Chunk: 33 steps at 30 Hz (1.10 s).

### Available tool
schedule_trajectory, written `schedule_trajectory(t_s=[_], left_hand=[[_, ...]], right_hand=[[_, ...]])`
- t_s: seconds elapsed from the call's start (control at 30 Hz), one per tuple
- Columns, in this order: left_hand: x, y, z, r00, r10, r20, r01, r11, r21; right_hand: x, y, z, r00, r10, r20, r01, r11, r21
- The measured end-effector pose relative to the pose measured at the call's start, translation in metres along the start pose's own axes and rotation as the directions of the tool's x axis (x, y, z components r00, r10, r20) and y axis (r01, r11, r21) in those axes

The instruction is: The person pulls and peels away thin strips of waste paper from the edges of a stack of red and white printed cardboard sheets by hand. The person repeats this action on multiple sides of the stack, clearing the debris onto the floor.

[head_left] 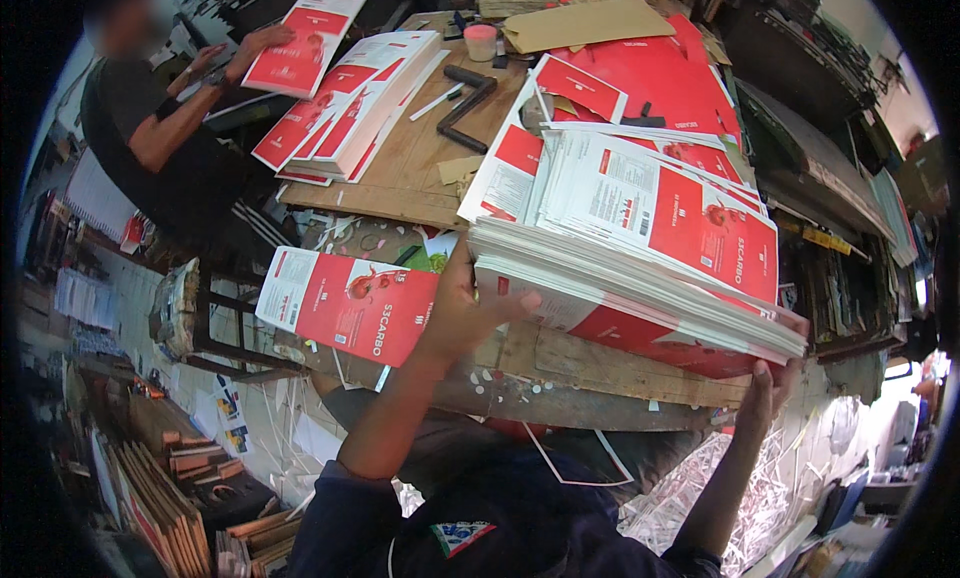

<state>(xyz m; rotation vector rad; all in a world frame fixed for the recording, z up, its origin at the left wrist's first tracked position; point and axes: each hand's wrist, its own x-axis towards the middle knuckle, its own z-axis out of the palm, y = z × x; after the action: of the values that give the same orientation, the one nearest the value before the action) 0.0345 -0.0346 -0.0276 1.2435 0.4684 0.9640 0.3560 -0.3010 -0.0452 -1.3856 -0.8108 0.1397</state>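
A thick stack of red-and-white printed sheets (640,296) tilts toward me at the near side of the wooden table. My left hand (478,303) grips its left end, the thumb lying across the near face. At the right end, my right hand (768,383) holds the lower corner, with part of its fingers hidden behind the edge. Directly behind lies a looser pile of the same printed sheets (690,213). To the left of my left wrist, a single flat printed sheet (360,306) rests on a lower surface.
Across the table's (418,143) left side, a person (165,128) holds a printed sheet (305,40) above another sheet stack (350,108). A black crank-shaped bar (466,108), a white pen (437,101) and a pink-topped tub (481,43) lie mid-table. Paper shreds (735,498) cover the floor at right.
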Motion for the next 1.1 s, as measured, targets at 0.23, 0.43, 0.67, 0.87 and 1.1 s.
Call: schedule_trajectory(t_s=[0.23, 0.43, 0.67, 0.87, 1.1], left_hand=[[0.001, -0.007, 0.012, 0.998, 0.028, -0.049, -0.028, 1.000, 0.008], [0.005, 0.006, 0.026, 0.975, 0.146, -0.166, -0.150, 0.989, -0.011], [0.012, 0.000, 0.032, 0.973, 0.120, -0.198, -0.112, 0.992, 0.049], [0.011, -0.010, 0.027, 0.940, 0.231, -0.250, -0.203, 0.970, 0.136], [0.007, -0.017, 0.025, 0.960, 0.223, -0.172, -0.225, 0.974, 0.006]], right_hand=[[0.023, -0.118, 0.069, 0.803, -0.416, 0.428, 0.595, 0.605, -0.529], [0.017, -0.111, 0.138, 0.705, -0.152, 0.692, 0.691, 0.363, -0.625], [0.013, -0.093, 0.133, 0.702, -0.419, 0.576, 0.712, 0.426, -0.558], [0.013, -0.098, 0.138, 0.666, -0.468, 0.580, 0.746, 0.412, -0.524], [0.014, -0.112, 0.146, 0.731, -0.337, 0.593, 0.679, 0.447, -0.583]])
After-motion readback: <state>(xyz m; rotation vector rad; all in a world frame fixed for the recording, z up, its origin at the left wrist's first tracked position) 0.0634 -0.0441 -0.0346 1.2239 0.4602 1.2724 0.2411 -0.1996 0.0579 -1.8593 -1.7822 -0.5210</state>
